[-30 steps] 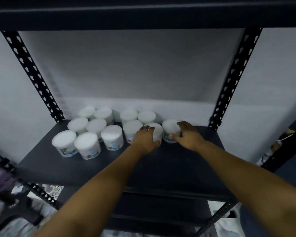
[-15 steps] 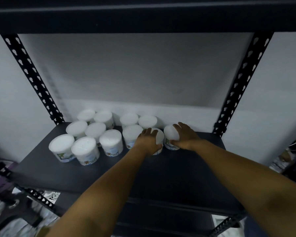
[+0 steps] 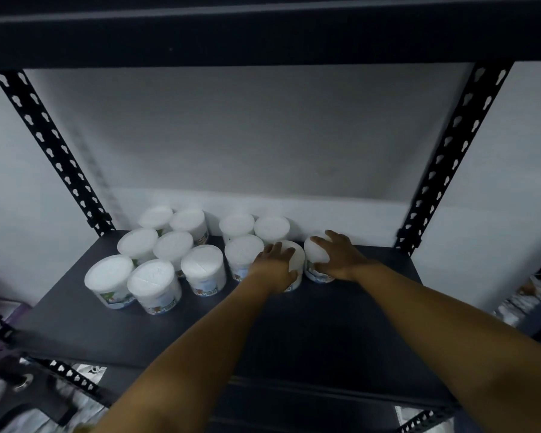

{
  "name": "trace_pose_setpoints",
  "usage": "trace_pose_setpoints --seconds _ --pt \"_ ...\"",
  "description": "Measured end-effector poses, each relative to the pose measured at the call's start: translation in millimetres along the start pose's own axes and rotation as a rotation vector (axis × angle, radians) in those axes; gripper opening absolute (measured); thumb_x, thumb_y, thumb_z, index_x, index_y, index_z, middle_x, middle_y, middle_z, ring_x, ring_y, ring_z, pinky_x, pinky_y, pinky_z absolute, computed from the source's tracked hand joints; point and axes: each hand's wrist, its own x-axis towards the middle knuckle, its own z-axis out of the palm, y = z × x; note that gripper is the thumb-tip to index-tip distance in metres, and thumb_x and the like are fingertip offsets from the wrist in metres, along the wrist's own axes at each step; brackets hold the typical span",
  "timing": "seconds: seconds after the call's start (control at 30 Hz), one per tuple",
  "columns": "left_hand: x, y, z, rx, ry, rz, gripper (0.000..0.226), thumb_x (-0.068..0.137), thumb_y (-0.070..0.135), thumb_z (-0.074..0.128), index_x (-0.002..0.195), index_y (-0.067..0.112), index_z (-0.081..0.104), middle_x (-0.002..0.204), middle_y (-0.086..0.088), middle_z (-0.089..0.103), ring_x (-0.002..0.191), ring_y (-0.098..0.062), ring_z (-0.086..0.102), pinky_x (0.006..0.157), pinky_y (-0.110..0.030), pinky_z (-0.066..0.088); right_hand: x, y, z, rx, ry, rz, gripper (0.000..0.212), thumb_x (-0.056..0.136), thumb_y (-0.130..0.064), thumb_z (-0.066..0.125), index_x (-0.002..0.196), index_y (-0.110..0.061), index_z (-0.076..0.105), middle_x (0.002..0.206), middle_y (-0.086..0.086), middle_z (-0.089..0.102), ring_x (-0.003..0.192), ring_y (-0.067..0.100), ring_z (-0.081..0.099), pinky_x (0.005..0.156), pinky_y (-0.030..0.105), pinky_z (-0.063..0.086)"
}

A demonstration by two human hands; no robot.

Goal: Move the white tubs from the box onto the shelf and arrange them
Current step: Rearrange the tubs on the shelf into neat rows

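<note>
Several white tubs with printed labels stand upright on the dark shelf (image 3: 341, 326), grouped toward its back left. My left hand (image 3: 274, 267) grips one tub (image 3: 296, 256) from above, fingers curled over its lid. Just to the right, my right hand (image 3: 338, 256) grips the rightmost tub (image 3: 313, 249), fingers draped over its top and thumb at its near side. Both held tubs rest on the shelf, close together, beside another tub (image 3: 243, 254). The box is not in view.
Perforated black uprights stand at the back left (image 3: 53, 151) and back right (image 3: 450, 157). The shelf above (image 3: 263, 32) hangs overhead. A grey wall closes the back. The right half and front of the shelf are bare. Clutter lies below left.
Both hands have pushed their tubs slightly farther back toward the wall. The camera has tilted a little, so the shelf sits lower in view.
</note>
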Motion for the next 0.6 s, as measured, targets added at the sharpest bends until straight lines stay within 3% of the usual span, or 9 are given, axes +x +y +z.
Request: trace_pose_setpoints --seconds 0.33,0.6 --pt "-4 3 2 -0.012 -0.025 0.1 0.063 0.096 0.039 0.044 0.15 0.018 0.018 0.158 -0.009 0.012 0.145 -0.029 0.011 0.115 -0.043 0.022 -30 11 9 -0.007 0.058 0.122 0.079 0.083 -0.051 0.06 0.148 -0.029 0.02 0.155 0.003 0.011 0.139 0.029 0.013 0.112 0.038 0.023" --pt "-9 13 3 -0.032 -0.011 0.177 0.063 0.095 0.038 0.048 0.149 0.019 0.024 0.157 -0.009 0.019 0.144 -0.03 0.015 0.116 -0.044 0.021 -58 20 17 -0.037 0.157 0.132 0.077 0.084 -0.047 0.061 0.148 -0.021 0.026 0.155 0.011 0.014 0.139 0.033 0.013 0.112 0.037 0.023"
